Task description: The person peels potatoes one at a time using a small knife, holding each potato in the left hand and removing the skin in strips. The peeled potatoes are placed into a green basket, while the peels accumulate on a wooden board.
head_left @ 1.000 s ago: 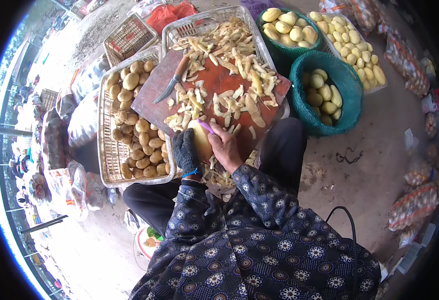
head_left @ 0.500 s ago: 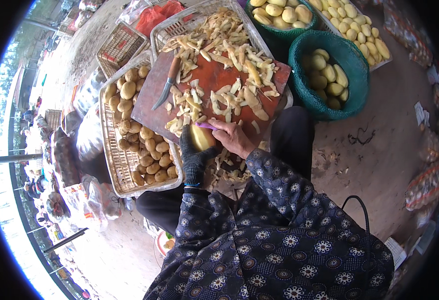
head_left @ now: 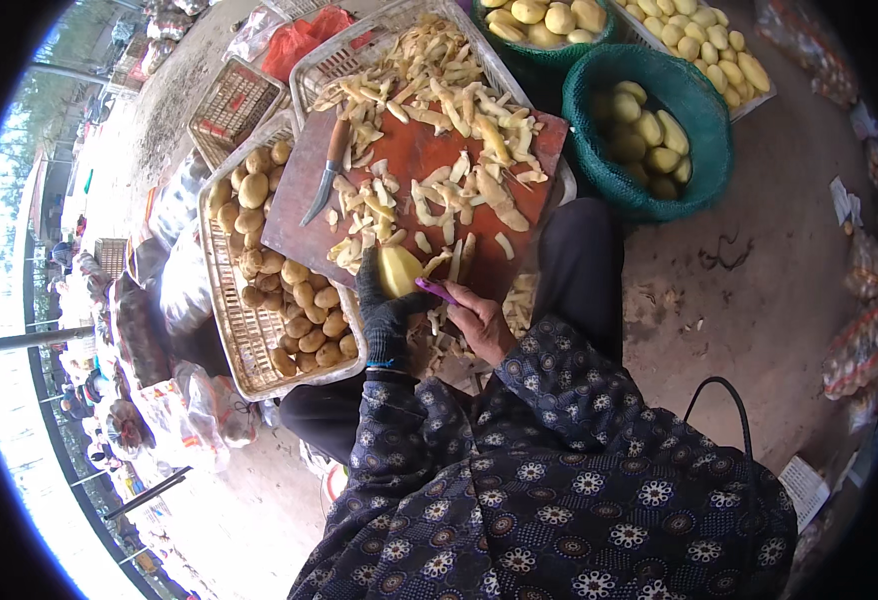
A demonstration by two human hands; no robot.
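Note:
My left hand [head_left: 381, 312], in a dark knit glove, is closed round a potato [head_left: 398, 271] whose visible side is pale and peeled. My bare right hand [head_left: 482, 320] grips a purple peeler [head_left: 437, 290], its head just to the right of the potato. Both hands are over the near edge of a reddish-brown board [head_left: 304, 215]. Potato peelings [head_left: 444, 205] lie scattered over the board, some right beyond the potato. A knife [head_left: 328, 172] with a wooden handle and curved blade rests on the board's left part.
A plastic crate [head_left: 227, 318] of unpeeled potatoes stands to the left. Peelings heap in another crate [head_left: 309, 75] beyond the board. At right, a green-lined bucket [head_left: 704, 160] holds peeled potatoes in liquid; a similar tub [head_left: 539, 62] and a tray of peeled potatoes [head_left: 709, 45] stand farther back.
My right hand has drawn the peeler toward me and to the right, off the potato's top. The left hand still holds the potato in nearly the same place.

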